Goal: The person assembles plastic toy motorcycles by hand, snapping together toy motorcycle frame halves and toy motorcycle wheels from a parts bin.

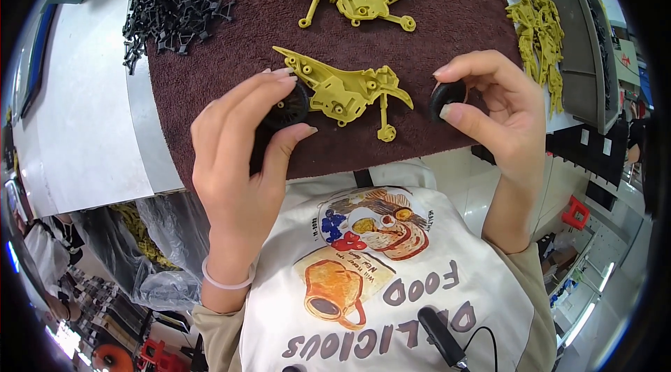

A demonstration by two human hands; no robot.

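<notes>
On the brown cloth lies a yellow plastic toy motorcycle body half point(342, 92), close in front of me. My left hand point(241, 120) grips a black toy wheel point(292, 108) at that half's left end, thumb below and fingers above; the wheel overlaps the end of the yellow arm. To the right, my right hand point(496, 99) pinches a second black wheel point(446, 98) between thumb and fingers, held apart from the yellow part. Farther back lies another yellow body half point(360, 0), touched by neither hand.
A heap of small black plastic parts point(178, 2) lies at the back left. Many yellow parts point(542, 37) are piled along the right edge beside a grey tray point(570, 16). Below the table's left side, clear plastic bags point(164, 246) hold more yellow pieces. The brown cloth point(231, 57) covers the table's middle.
</notes>
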